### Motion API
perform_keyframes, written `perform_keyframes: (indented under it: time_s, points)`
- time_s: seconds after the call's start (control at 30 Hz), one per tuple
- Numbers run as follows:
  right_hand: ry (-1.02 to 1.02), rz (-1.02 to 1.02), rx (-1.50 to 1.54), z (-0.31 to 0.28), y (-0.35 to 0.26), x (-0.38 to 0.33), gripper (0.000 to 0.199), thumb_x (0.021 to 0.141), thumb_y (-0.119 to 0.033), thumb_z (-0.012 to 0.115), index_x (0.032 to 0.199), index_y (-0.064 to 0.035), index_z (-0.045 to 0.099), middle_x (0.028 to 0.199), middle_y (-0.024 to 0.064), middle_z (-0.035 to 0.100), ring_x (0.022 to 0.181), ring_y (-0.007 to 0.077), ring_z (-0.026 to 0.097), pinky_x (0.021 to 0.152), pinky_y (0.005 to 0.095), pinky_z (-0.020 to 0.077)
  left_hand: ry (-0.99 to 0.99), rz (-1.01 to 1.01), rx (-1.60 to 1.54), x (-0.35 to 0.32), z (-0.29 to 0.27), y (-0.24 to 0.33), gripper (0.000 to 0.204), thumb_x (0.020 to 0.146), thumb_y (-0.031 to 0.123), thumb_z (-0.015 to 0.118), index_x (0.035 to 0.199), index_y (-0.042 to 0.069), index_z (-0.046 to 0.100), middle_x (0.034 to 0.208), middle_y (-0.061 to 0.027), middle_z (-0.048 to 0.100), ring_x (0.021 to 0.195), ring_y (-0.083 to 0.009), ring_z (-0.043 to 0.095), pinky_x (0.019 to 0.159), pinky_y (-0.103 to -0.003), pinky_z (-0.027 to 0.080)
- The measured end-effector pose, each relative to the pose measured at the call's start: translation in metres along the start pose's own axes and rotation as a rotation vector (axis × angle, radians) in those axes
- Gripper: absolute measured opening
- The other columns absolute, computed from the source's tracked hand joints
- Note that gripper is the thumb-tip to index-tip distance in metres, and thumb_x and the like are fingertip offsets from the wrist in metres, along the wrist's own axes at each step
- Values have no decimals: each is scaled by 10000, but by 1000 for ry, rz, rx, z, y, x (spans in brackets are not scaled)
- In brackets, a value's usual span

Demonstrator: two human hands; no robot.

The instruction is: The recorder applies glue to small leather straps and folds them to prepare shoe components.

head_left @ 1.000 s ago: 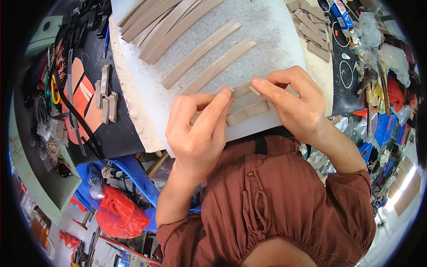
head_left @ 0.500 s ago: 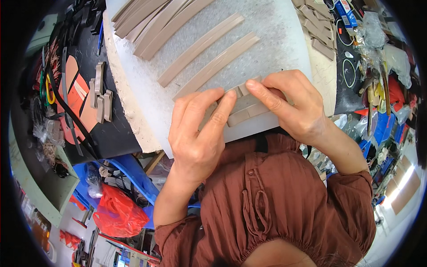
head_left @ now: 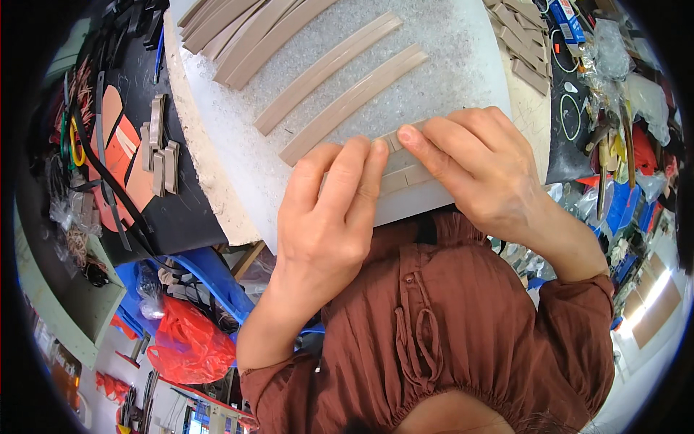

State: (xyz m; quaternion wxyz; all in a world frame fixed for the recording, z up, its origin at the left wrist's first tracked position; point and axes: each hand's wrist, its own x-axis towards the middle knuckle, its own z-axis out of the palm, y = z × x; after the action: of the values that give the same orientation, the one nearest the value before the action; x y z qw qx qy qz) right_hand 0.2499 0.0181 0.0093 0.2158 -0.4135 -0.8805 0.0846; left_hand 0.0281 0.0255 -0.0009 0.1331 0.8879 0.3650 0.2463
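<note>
Over the near part of a white board (head_left: 463, 65), my left hand (head_left: 325, 210) and my right hand (head_left: 481, 163) pinch a beige strip (head_left: 395, 140) between fingers and thumbs. Between my fingertips a short stretch of it shows, with a seam across it; the rest is hidden by my hands. Just nearer to me lies a second beige strip (head_left: 406, 178), also crossed by a seam and partly covered by my hands. Two longer curved strips, one middle (head_left: 354, 101) and one farther off (head_left: 325, 72), lie flat beyond my fingers.
A pile of long beige strips (head_left: 267, 43) covers the board's far left. Short beige pieces (head_left: 517, 36) are heaped at the far right. Left of the board are small beige loops (head_left: 159, 145) and orange sheets (head_left: 123, 152). A red plastic bag (head_left: 191, 343) hangs at lower left.
The fingers of my left hand have drawn closer together and moved slightly right. The raised bit of strip between my fingertips now looks flatter. The view has shifted a little.
</note>
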Motion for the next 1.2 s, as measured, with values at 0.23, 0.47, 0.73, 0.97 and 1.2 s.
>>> perform_keyframes:
  time_s: [0.23,0.47,0.73,0.97,1.2]
  points:
    - [-139,31,22,-8,-5,13,241,729,-64,674,957,16,663,959,54,586,871,234,567,731,361,451,-135,-103,-59,1,-8,7,349,732,-23,690,1079,-59,685,1148,-111,613,976,-258,587,781,-376,507]
    - [-37,12,-38,-10,1,13,221,733,-63,679,944,1,697,1020,47,626,987,238,593,788,371,450,-102,-5,58,12,-17,2,373,719,7,666,1089,-14,715,1118,-84,631,980,-256,597,842,-396,463]
    - [138,102,32,-2,33,35,324,737,19,707,1049,-63,736,1024,82,675,983,285,627,836,399,482,288,-354,-13,-9,-10,-13,256,814,-23,731,1064,33,754,999,-87,683,907,-239,630,775,-338,500]
    - [156,224,94,5,38,39,227,787,2,722,1003,-64,733,925,73,660,896,282,623,796,376,504,246,-426,2,-9,-10,-18,219,808,18,785,1023,50,759,938,-72,652,791,-200,576,716,-320,487]
    - [13,338,160,-16,22,33,182,781,11,725,952,-50,709,865,96,628,804,310,613,723,400,520,190,-492,-188,9,-15,-9,140,795,-28,775,896,4,682,826,-82,644,703,-193,589,679,-314,498]
